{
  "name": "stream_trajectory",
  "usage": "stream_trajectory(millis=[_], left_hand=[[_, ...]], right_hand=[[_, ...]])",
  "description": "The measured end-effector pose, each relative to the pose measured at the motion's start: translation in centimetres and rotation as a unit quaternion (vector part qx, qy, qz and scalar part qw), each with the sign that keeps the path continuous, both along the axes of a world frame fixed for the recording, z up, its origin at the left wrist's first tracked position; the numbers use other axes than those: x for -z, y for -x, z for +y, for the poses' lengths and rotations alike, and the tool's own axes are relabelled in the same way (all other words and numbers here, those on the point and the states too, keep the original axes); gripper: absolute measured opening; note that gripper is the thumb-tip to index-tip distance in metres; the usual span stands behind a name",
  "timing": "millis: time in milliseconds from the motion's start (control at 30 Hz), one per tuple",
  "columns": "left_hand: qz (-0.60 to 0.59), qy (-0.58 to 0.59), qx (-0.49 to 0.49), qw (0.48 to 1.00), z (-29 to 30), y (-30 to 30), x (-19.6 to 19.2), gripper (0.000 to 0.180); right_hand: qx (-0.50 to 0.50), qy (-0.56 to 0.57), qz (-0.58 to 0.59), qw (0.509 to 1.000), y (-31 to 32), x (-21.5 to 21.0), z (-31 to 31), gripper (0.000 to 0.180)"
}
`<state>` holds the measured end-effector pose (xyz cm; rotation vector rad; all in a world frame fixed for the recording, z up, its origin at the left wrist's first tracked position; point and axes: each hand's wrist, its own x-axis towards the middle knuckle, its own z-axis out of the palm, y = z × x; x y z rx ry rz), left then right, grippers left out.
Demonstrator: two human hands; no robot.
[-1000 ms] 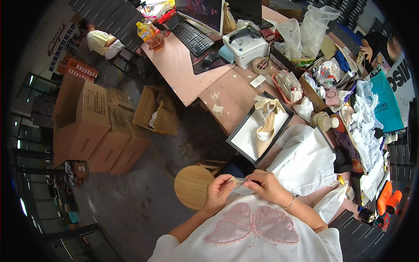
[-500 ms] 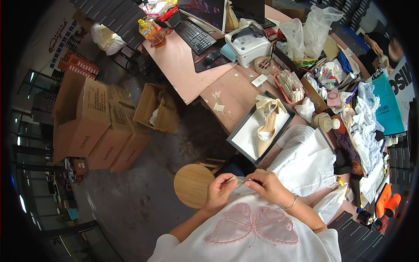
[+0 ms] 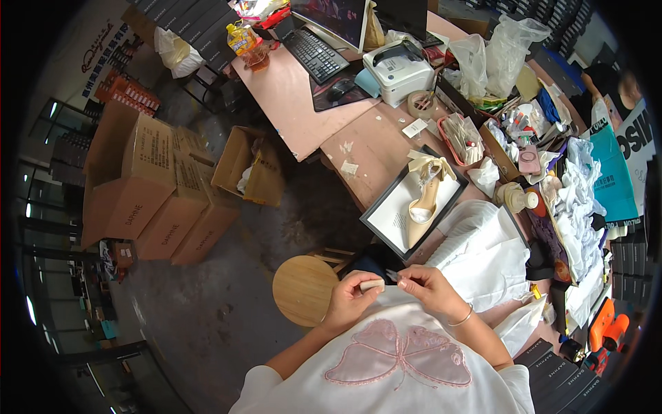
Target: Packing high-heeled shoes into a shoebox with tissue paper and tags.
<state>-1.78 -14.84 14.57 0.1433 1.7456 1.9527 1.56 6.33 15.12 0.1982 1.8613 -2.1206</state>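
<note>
Close in front of my body, my left hand [image 3: 350, 298] is closed round a small pale, off-white piece [image 3: 373, 284], perhaps a little block; its exact kind is unclear. A short gap to the right, my right hand [image 3: 429, 290] pinches a tiny greyish thing [image 3: 392, 275] between thumb and fingertips, too small to name. Beyond my hands, a beige pointed shoe [image 3: 423, 208] with a bow lies on white paper in a shallow black-edged box part [image 3: 376, 219]. White sheets [image 3: 483, 255] are heaped beside it, right of my hands.
A round wooden stool [image 3: 303, 291] stands left of my hands. On the pink table [image 3: 296, 127] are a keyboard [image 3: 314, 54], a white printer [image 3: 400, 74] and a red basket [image 3: 460, 140]. Large cartons [image 3: 148, 186] are stacked on the left. A person's arm [image 3: 592, 84] shows far right.
My hands have drawn apart: before, their fingertips met around the pale piece. The right hand has shifted slightly right, and the view has turned a little.
</note>
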Motion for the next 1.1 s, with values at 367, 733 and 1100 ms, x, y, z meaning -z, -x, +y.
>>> stream_trajectory(millis=[367, 733, 1100], left_hand=[[0.011, 0.023, 0.058, 0.998, 0.0, -0.2, -0.1, 0.018], [0.046, 0.064, 0.103, 0.992, -0.2, -0.5, -0.4, 0.018], [0.093, 0.106, 0.144, 0.979, 0.2, 0.2, -1.0, 0.02]], right_hand=[[-0.083, -0.148, 0.136, 0.976, -0.1, -1.4, 0.9, 0.027], [-0.133, -0.143, 0.151, 0.969, -0.4, -1.6, 1.4, 0.025], [-0.127, -0.063, 0.124, 0.982, -0.5, -1.0, 1.9, 0.026]])
